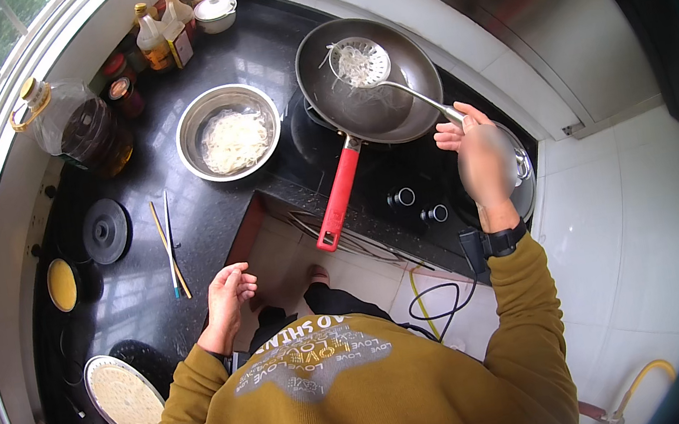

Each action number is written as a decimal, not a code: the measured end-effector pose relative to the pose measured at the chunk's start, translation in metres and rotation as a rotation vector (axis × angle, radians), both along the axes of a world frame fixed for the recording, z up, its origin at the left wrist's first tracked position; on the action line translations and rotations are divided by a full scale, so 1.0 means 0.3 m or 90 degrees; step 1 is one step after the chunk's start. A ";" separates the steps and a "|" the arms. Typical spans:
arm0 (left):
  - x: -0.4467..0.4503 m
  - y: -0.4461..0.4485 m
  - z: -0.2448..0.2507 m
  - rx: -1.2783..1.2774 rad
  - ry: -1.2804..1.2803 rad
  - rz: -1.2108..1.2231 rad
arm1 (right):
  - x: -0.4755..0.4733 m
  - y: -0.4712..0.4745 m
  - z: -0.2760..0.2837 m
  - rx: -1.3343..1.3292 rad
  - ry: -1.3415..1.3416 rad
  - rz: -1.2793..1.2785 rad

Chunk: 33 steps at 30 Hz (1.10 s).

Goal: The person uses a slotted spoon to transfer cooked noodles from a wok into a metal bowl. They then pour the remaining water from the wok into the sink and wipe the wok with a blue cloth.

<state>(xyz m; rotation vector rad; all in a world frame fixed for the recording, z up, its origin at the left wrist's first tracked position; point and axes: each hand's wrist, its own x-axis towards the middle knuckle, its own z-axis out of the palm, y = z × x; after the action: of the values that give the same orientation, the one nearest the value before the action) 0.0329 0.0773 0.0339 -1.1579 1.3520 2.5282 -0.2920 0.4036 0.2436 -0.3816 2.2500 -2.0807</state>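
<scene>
My right hand (484, 157) grips the metal handle of a slotted skimmer (379, 56). The skimmer's perforated bowl is over the dark frying pan (319, 77) and holds white noodle-like strands (355, 65). A few strands hang past its rim. Liquid shows in the pan, whose red handle (340, 195) points towards me. Left of the pan, a steel bowl (185, 126) contains a heap of similar strands (235, 140). My left hand (233, 301) hovers near the counter's front edge, fingers loosely curled, with nothing seen in it.
Two chopsticks (169, 250) lie on the black counter (137, 226) near a dark round lid (106, 231). A large oil jug (79, 122) and sauce bottles (153, 39) line the window side. A pot lid (521, 168) sits behind my right hand. Cables (446, 308) hang below the hob.
</scene>
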 end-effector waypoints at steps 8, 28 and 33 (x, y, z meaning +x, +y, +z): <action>0.023 -0.012 -0.003 -0.001 -0.003 0.024 | 0.011 -0.018 -0.046 -0.021 -0.012 -0.004; 0.092 -0.024 -0.023 0.029 0.021 0.055 | 0.098 -0.421 0.056 0.210 0.212 0.350; 0.123 -0.029 -0.031 0.024 0.021 0.074 | 0.115 -0.515 -0.012 0.486 0.714 0.492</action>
<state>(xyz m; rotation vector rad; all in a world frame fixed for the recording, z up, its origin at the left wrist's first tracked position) 0.0697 0.0684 0.0246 -1.2278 1.2743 2.6506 -0.2576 0.2493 0.2401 -2.2177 2.3696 -0.5147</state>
